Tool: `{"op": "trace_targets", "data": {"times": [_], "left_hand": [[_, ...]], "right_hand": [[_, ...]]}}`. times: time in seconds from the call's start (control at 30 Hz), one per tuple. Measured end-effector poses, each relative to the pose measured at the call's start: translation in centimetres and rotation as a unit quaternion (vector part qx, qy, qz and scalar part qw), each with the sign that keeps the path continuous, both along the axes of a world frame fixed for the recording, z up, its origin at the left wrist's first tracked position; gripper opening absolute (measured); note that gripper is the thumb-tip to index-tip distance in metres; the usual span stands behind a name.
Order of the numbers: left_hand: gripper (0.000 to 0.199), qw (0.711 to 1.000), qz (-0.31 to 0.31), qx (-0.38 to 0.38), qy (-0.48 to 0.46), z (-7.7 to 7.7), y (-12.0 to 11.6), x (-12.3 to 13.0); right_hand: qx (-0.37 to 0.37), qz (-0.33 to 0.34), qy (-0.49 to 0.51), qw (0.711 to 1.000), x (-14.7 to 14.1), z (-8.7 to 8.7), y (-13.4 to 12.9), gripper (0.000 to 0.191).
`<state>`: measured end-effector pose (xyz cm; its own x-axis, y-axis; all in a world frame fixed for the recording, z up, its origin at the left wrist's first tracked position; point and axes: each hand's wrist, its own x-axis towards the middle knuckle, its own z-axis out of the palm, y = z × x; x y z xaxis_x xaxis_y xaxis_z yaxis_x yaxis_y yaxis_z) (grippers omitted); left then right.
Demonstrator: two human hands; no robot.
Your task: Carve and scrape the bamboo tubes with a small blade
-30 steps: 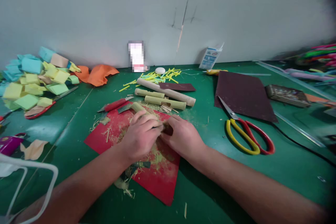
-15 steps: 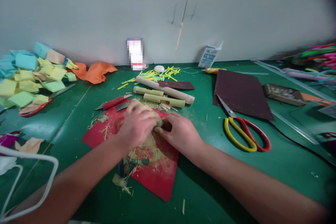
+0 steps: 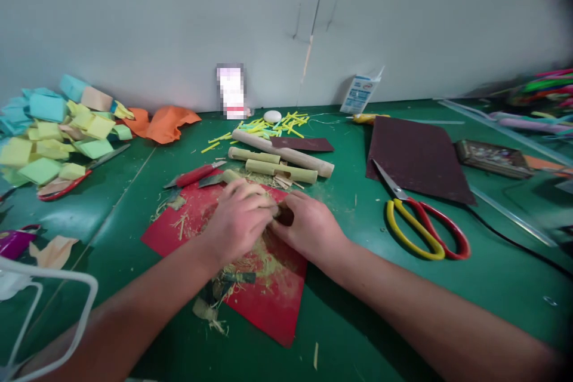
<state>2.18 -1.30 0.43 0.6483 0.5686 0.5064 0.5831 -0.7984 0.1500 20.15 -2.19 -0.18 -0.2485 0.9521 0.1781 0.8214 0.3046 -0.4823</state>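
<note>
With the red sheet (image 3: 277, 313) taken as the centre of the clock and the wall as twelve, a pile of folded papers (image 3: 49, 134) was heaped at ten o'clock, and a crumpled orange piece (image 3: 170, 125) was laid at eleven. Nearer in the same direction, a red-handled knife (image 3: 194, 176) was placed just beyond the sheet's edge. Over the middle of the sheet, a pale bamboo piece (image 3: 230, 176) was gripped from above by the left hand (image 3: 242, 215), its fingers wrapped around it; its far end was left showing at about eleven o'clock from the knuckles. Shavings (image 3: 268, 265) were scattered beneath. Just past twelve, two cut bamboo lengths (image 3: 268, 169) were set side by side. The right hand (image 3: 308, 224) was curled at the near end of the held piece, thumb and forefinger brought close; whether anything was pinched there cannot be told. A dark maroon sheet (image 3: 416, 161) was spread at two o'clock, its near-left corner overlapped by the tips of scissors (image 3: 405, 197), whose handles were pointed toward four.
</note>
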Motion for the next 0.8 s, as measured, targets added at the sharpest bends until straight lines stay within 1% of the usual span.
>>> {"op": "trace_targets", "data": {"times": [0.07, 0.2, 0.3, 0.33, 0.43, 0.57, 0.67, 0.77, 0.8], "left_hand": [[0.019, 1.0, 0.021, 0.012, -0.008, 0.04, 0.0, 0.13], [0.019, 1.0, 0.001, -0.001, -0.011, 0.16, 0.21, 0.19], [0.018, 1.0, 0.02, 0.003, -0.022, 0.18, 0.3, 0.13], [0.019, 1.0, 0.017, 0.0, -0.024, 0.17, 0.29, 0.12], [0.019, 1.0, -0.016, -0.016, -0.02, 0.13, 0.33, 0.06], [0.019, 0.999, 0.023, 0.001, -0.032, 0.18, 0.48, -0.07], [0.02, 1.0, -0.004, -0.021, -0.017, 0.21, 0.49, -0.05], [0.02, 0.999, 0.016, -0.018, -0.026, 0.11, 0.51, 0.01], [0.02, 0.999, 0.014, -0.014, -0.029, 0.07, 0.49, 0.04]], "right_hand": [[-0.001, -0.005, -0.003, 1.0, 0.0, -0.01, 0.02, 0.023], [0.0, -0.006, 0.0, 1.0, -0.06, 0.01, 0.01, 0.021], [0.0, -0.006, -0.006, 1.0, -0.07, 0.04, 0.0, 0.022], [0.001, -0.004, -0.005, 1.0, -0.07, 0.05, -0.02, 0.021], [0.001, -0.002, -0.002, 1.0, -0.08, 0.12, -0.07, 0.02], [-0.008, -0.008, -0.003, 1.0, -0.14, 0.22, -0.12, 0.02], [-0.004, -0.001, 0.0, 1.0, -0.14, 0.25, -0.17, 0.017], [0.002, -0.006, -0.007, 1.0, -0.09, 0.26, -0.25, 0.019], [0.003, -0.004, -0.007, 1.0, -0.08, 0.26, -0.28, 0.019]]}}
